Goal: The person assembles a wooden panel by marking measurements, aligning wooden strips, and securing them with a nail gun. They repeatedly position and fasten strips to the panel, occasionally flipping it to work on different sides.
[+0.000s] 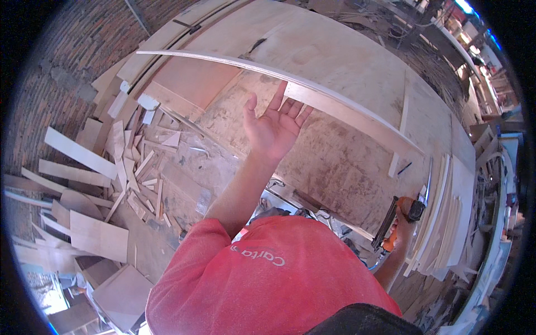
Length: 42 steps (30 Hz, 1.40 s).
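Observation:
A long, narrow wooden strip point(335, 106), with a thin pale upper edge, stretches across the workbench in front of me. My left hand point(272, 131) is palm up with fingers spread, its fingertips at the strip's near face near the middle. The thumb points away from the wood, and the fingers are not wrapped round it. On the right, my right hand point(405, 228) grips an orange and black nail gun point(384, 226), held low beside the bench's near right corner. The gun hides part of that hand.
Beneath the strip lies a large, stained wooden worktop point(335, 162). Long boards point(446, 212) are stacked along its right side. Wood offcuts point(139, 184) litter the floor to the left, with larger panels point(99, 234) near a brick wall point(61, 84). A dark, thin object point(404, 168) lies on the bench.

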### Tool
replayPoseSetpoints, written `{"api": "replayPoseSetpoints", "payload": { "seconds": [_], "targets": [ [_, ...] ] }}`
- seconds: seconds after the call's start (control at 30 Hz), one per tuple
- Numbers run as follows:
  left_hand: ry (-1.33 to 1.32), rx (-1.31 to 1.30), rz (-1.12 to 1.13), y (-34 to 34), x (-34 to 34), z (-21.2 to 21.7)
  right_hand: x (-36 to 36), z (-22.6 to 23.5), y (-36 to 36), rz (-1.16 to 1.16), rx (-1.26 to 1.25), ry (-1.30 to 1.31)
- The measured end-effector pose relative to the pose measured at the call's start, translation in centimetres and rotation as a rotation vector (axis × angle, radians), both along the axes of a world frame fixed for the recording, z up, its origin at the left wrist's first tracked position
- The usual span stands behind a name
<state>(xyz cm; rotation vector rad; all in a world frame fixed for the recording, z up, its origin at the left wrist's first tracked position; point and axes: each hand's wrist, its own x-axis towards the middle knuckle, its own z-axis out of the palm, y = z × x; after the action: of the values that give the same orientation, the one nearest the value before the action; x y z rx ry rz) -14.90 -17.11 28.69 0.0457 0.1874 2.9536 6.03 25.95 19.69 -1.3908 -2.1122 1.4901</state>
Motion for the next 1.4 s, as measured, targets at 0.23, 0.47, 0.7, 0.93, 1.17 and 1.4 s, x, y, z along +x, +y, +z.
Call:
{"api": "replayPoseSetpoints", "payload": {
  "seconds": [0.23,0.47,0.7,0.93,1.17,1.4],
  "targets": [
    [-0.032,0.063,-0.107,-0.7,-0.6,0.0,2.4,0.4,-4.0,-0.032,0.006,-0.031],
    [-0.175,0.202,-0.175,-2.8,2.2,-1.4,3.2,0.3,-7.4,-0.009,-0.037,-0.096],
    [-0.279,0.197,-0.139,-2.9,4.9,-3.9,2.6,1.1,-9.3,0.036,-0.105,-0.177],
    [-0.311,0.273,-0.111,-2.7,5.7,-5.2,2.1,-0.4,-7.6,0.063,-0.055,-0.239],
    [-0.181,0.178,-0.066,-1.8,4.2,-3.4,1.7,-2.4,-4.2,0.145,-0.036,-0.243],
    [-0.028,0.077,-0.073,0.2,-1.5,1.1,-0.7,-3.8,-2.5,0.188,-0.075,-0.121]
  ]
}}
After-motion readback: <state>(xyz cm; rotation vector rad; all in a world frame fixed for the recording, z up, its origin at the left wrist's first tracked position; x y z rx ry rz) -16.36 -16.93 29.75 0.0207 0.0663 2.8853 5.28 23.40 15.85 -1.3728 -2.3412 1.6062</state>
